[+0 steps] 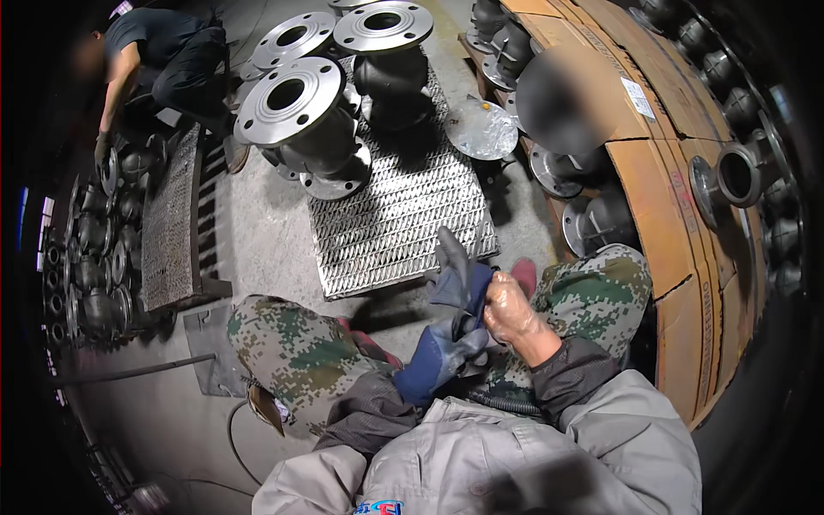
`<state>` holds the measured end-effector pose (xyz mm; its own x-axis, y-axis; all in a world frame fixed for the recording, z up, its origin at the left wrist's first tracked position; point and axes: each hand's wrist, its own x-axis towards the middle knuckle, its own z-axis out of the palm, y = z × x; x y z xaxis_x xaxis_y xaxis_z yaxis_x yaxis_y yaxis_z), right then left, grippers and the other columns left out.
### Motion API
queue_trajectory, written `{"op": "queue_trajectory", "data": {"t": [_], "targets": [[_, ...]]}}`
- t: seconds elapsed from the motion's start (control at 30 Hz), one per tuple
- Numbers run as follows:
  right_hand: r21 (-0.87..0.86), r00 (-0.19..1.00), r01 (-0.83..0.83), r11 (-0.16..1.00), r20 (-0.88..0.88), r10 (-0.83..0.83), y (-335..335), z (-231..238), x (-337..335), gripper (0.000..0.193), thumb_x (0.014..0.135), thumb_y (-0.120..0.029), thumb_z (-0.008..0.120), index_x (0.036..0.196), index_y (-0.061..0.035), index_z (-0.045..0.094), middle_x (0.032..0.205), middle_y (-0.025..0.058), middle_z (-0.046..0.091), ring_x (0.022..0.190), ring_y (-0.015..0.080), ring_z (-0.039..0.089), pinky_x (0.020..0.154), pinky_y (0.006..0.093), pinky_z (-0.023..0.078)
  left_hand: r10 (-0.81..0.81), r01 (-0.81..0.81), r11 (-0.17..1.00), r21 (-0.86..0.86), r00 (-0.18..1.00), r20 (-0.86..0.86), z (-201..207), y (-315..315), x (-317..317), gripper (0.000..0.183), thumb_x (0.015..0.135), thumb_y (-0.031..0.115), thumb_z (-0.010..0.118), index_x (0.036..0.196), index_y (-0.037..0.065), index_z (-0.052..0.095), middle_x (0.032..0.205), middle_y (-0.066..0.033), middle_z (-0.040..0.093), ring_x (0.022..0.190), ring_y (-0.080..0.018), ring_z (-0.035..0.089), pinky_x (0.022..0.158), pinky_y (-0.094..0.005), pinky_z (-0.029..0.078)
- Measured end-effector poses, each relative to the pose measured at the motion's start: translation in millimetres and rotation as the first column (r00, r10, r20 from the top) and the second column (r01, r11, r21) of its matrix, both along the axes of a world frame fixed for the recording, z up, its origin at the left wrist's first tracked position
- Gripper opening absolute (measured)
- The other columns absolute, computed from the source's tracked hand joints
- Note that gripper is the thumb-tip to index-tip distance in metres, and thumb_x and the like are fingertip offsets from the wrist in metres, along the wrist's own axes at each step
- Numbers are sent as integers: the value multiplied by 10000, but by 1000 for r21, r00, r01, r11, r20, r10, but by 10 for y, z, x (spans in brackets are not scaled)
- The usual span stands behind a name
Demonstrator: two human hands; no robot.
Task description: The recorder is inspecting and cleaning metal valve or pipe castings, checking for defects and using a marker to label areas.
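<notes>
My left hand (440,350) wears a blue work glove with a grey coated palm, its fingers curled at the cuff of a second glove. That loose blue-and-grey work glove (461,281) stands between my hands, its grey fingers pointing away from me. My bare right hand (512,311) is closed on the glove's right side, fingers bent and pressed together. Part of the cuff is hidden behind my fingers. Both hands are above my lap, just short of a patterned metal grating (395,227). Flanged metal castings (302,116) stand upright on its far part.
A round metal disc (482,129) sits right of the grating. Cardboard (657,180) and several dark castings (592,225) line the right side. On the left are a second grating (172,223), stacked castings (99,249) and a crouching co-worker (163,51). A cable (137,372) crosses the floor.
</notes>
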<state>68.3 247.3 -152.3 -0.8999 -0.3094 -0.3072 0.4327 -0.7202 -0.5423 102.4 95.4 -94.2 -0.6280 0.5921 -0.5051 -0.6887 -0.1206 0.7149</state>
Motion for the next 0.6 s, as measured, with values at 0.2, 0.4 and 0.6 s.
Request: {"op": "queue_trajectory", "data": {"t": [0.2, 0.4, 0.6], "targets": [[244, 897, -199, 949, -344, 277, -203, -561, -367, 616, 956, -281, 398, 1439, 34, 181, 1463, 122, 315, 1340, 249, 327, 1123, 354, 222, 47, -47, 994, 97, 999, -2, 173, -15, -20, 127, 894, 124, 602, 801, 57, 547, 673, -4, 547, 538, -66, 471, 482, -212, 397], [540, 582, -366, 758, -503, 639, -8, -803, -172, 685, 901, -381, 558, 1450, -117, 247, 1425, 100, 377, 1279, 235, 408, 1078, 377, 295, -56, 56, 998, 11, 998, 26, 48, 95, 54, 195, 904, 210, 527, 796, 54, 573, 651, -12, 601, 485, -44, 446, 444, -188, 336], [17, 949, -308, 951, 80, 306, -239, -299, -408, 576, 888, -346, 599, 1372, -108, 398, 1424, 65, 373, 1235, 218, 447, 1019, 389, 373, -218, 162, 901, 403, 971, 95, 40, 151, 33, 470, 813, 511, 624, 633, 90, 521, 568, 22, 517, 434, -14, 353, 389, -169, 252]]}}
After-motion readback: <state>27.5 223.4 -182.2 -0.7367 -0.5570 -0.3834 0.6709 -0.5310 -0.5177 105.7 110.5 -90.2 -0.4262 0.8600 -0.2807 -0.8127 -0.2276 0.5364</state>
